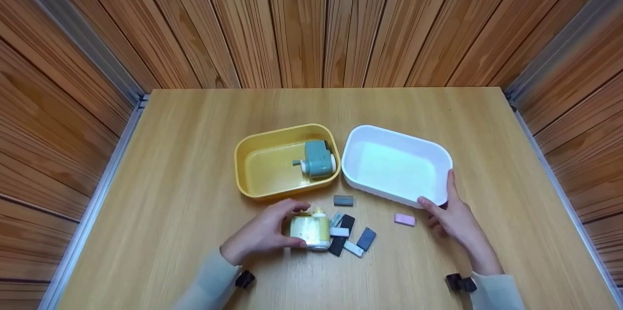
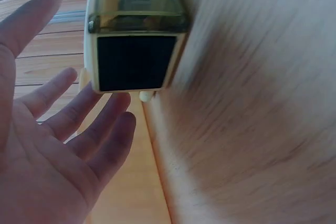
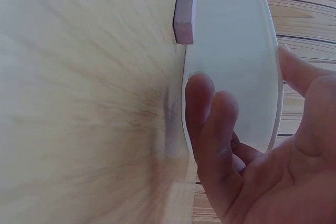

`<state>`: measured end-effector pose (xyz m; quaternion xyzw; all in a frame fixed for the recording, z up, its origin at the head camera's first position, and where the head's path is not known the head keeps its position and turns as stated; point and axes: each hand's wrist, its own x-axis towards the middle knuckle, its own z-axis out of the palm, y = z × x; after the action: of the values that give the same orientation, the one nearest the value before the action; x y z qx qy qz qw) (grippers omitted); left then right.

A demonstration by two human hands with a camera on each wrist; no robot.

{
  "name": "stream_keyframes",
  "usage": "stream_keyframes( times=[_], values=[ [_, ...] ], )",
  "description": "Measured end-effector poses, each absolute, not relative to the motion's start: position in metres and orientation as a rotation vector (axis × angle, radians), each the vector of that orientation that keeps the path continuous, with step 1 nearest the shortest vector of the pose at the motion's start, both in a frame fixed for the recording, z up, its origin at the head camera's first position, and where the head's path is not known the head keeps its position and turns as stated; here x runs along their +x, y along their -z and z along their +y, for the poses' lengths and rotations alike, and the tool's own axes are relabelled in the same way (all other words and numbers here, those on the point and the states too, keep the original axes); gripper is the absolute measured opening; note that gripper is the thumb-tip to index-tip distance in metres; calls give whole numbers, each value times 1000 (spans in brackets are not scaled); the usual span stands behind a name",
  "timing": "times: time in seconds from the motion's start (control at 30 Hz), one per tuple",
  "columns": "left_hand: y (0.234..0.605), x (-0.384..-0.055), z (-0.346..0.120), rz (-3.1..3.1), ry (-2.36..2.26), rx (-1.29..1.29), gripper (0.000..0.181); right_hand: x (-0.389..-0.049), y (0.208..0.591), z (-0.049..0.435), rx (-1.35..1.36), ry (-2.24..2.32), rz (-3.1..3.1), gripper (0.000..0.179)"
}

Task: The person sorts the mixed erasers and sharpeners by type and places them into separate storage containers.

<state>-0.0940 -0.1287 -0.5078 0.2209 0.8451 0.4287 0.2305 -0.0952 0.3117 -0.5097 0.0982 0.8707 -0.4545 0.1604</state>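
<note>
My left hand (image 1: pixel 263 229) curves loosely around the left end of a pale yellow pencil sharpener (image 1: pixel 311 232), thumb and fingers spread. In the left wrist view a gap shows between the thumb and the sharpener (image 2: pixel 139 30), whose dark square face points at the hand. My right hand (image 1: pixel 456 220) grips the near right corner of a white tray (image 1: pixel 362 184), one digit on its front rim and another along its right end. Close to that hand lies a pink eraser (image 1: pixel 405 219). A teal crank pencil sharpener (image 1: pixel 319 158) sits in the right end of a yellow tray (image 1: pixel 243 173).
Several small erasers lie bunched right of the pale sharpener, including a black one (image 1: pixel 337 246), a dark blue one (image 1: pixel 366 239) and a white one (image 1: pixel 353 249). A grey eraser (image 1: pixel 343 200) is just behind them. Wood-panelled walls (image 1: pixel 292 23) enclose the table.
</note>
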Motion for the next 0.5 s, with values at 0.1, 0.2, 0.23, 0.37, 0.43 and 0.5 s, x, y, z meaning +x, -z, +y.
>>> stream_keyframes(
  times=[0.1,0.2,0.23,0.37,0.43,0.5],
  values=[
    [511,-93,-126,2327,-1140,637,76,-94,510,312,287,1304,2480,112],
    [514,-92,-125,2313,-1144,634,78,-94,510,312,287,1317,2475,111],
    [515,-92,-125,2311,-1148,627,78,-94,510,312,285,1321,2476,111],
    [517,-91,-125,2324,-1131,631,77,-94,510,312,276,1324,2483,111],
    [517,-91,-125,2337,-1109,639,75,-94,510,312,267,1319,2497,111],
    [518,-90,-125,2342,-1098,649,74,-94,510,312,260,1313,2509,111]
  ],
)
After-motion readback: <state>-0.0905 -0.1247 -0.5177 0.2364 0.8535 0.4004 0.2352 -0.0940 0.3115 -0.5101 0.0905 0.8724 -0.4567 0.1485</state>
